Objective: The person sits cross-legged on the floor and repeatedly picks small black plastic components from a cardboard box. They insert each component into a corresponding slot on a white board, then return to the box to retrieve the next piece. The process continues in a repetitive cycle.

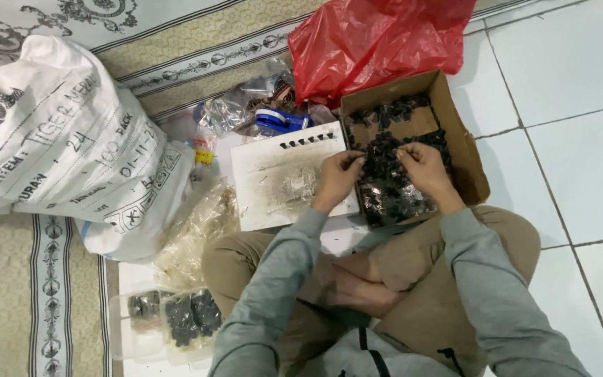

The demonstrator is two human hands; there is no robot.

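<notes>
Head view, looking down on crossed legs on the tiled floor. Left hand and right hand both pinched nearly closed over the open brown cardboard box, seemingly on small black plastic parts heaped inside; exact hold too small to tell. Box kept close against the knee, within easy reach. White slotted board just left, touching the box. Red plastic bag behind; large white printed sack far left.

Brown cardboard box containing small black parts; crumpled red plastic bag; white board; white sack with dark lettering; grey sleeves; beige, ornamentally bordered mat.
</notes>
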